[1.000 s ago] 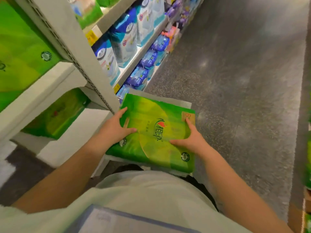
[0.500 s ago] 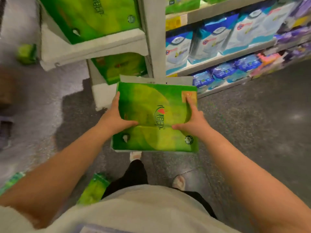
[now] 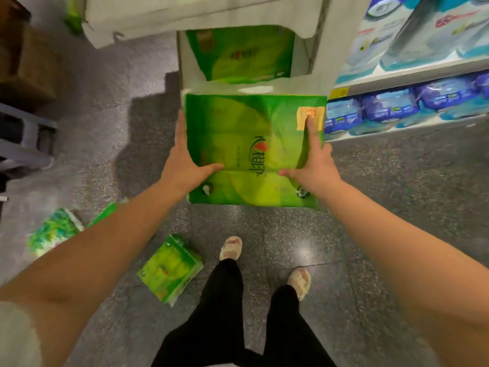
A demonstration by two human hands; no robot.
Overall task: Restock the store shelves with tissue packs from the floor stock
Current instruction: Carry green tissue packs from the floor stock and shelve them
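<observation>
I carry a large green tissue pack [image 3: 246, 144] flat in front of me, above the floor. My left hand [image 3: 185, 162] grips its left edge, thumb on top. My right hand [image 3: 315, 165] grips its right side, thumb and forefinger lying on the top face. Just beyond it, the white bottom shelf bay [image 3: 182, 62] holds another green tissue pack [image 3: 243, 54]. More green packs lie on the floor: one [image 3: 172, 268] by my left foot and one [image 3: 55, 231] further left.
Shelves on the right hold blue and white packs [image 3: 391, 107]. Brown cartons [image 3: 29, 62] and a grey trolley frame [image 3: 23, 139] stand at the left. My feet [image 3: 230, 247] are on the dark speckled floor below the pack.
My view has swung left and down from the aisle to face the shelf's bottom bay. The green pack has stayed in both hands and is now nearer the bay.
</observation>
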